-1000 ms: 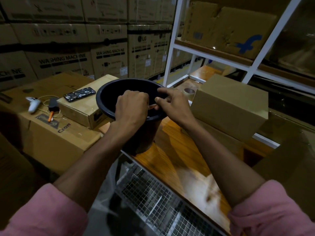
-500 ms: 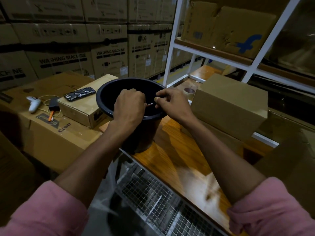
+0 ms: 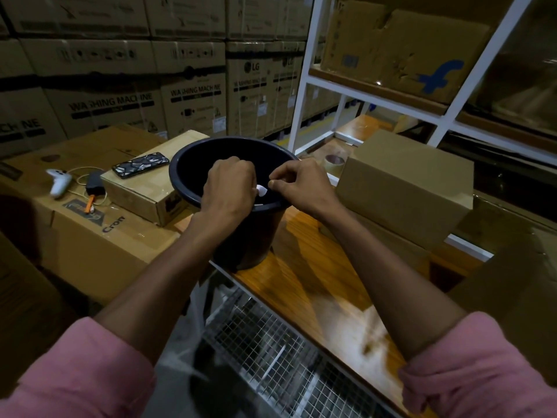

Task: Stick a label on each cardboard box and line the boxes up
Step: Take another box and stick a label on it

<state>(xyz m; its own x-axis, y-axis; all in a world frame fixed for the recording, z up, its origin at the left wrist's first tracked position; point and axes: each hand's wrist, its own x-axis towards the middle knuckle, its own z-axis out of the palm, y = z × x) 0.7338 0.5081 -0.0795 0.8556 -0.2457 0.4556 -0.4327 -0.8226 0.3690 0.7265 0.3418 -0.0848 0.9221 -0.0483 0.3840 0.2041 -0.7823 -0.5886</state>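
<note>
Both hands barely shifted above black bucket, left hand curled on white label, right hand fingers pinched together

Both hands over a black bucket, left hand pinching a white label, right hand curled beside it

Black bucket, plain brown cardboard box, orange-brown wood-grain table, pink sleeves, white rack frame, a blue logo on the upper carton.
</note>
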